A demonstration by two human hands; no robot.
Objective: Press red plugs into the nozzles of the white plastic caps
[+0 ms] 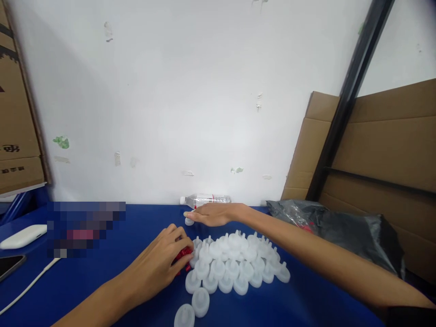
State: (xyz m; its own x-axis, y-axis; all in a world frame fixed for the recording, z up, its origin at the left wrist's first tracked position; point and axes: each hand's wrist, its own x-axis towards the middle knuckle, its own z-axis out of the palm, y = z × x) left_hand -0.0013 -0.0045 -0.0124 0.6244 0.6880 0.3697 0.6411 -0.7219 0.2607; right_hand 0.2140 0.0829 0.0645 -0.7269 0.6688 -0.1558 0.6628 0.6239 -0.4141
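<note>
My left hand (172, 252) curls over red pieces (184, 255) beside the left side of the massed white caps (235, 256), mid-bench (146, 227); I can't tell whether it clamps any. Near the far edge, before a lying bottle (200, 198), my right hand (213, 215) reaches to a separate white cap (189, 222), its hold hidden from me.

Around the cluster of caps (233, 269) on the table (131, 238), small pieces (184, 253) lie under the left hand (170, 252) at nine o'clock, a phone (10, 265) farther out, the right hand (214, 215) at eleven before a bottle (213, 199) on its side, a bag (350, 236) between two and three.
</note>
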